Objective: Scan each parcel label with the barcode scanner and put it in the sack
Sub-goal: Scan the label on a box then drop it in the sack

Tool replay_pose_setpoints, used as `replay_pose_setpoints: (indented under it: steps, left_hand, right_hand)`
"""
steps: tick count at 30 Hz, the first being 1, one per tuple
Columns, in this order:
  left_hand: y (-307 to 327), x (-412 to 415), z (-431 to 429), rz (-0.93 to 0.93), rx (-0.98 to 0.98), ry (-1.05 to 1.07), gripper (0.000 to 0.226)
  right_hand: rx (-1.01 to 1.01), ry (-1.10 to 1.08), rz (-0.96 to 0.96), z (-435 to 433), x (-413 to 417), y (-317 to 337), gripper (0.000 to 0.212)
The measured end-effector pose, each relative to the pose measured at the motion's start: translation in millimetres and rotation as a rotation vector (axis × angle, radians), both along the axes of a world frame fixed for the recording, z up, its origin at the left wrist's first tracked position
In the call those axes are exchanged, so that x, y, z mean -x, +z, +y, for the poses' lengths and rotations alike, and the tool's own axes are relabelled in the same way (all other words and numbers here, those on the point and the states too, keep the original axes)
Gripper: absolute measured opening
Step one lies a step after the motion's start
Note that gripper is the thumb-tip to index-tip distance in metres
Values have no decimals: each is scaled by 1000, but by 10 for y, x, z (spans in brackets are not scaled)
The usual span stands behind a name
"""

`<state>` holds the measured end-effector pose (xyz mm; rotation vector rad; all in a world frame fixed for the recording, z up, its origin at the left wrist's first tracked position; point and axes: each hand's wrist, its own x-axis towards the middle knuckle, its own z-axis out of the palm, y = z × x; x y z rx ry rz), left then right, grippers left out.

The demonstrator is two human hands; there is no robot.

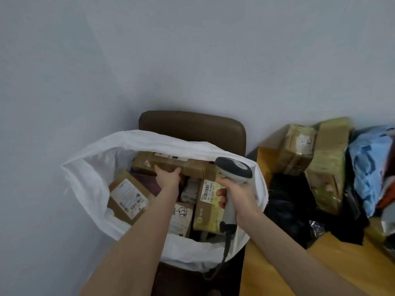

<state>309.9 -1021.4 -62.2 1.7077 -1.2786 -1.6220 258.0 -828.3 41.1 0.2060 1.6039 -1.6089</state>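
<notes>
head: left hand [167,178] holds parcel [190,165] in sack [94,167], right hand [238,196] grips scanner [234,169]

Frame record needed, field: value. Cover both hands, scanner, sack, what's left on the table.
left hand: holds the near edge of a long cardboard parcel at the far side of the sack mouth
right hand: grips the barcode scanner by its handle, above the sack's right rim
sack: white sack, open, propped on a brown chair, several labelled boxes inside
table: wooden table right of the sack, with taped parcels and a blue bag
</notes>
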Motion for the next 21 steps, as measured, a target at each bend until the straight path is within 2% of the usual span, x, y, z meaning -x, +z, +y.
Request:
replay_pose_setpoints:
  steps: [3,7,9,14,21]
  left_hand:
    - [-111,153,63,-117,-59,-189,39]
    - [-128,157,95,-268,16,-323,26]
    - [-29,170,149,-335,118,-431,28]
    - [353,285,514,-475,387,-666,48]
    - [816,537,1672,-419,573,-793,50]
  right_hand:
    - [-38,-37,12,12,93,-50,12]
    - [-40,-70,-4,122,184,-26,12]
    - [-33,-95,-19,210,206,20,12]
    - [28,-141,-20,621,206,214,14]
    - [97,-166,-28,1855,244,453,15]
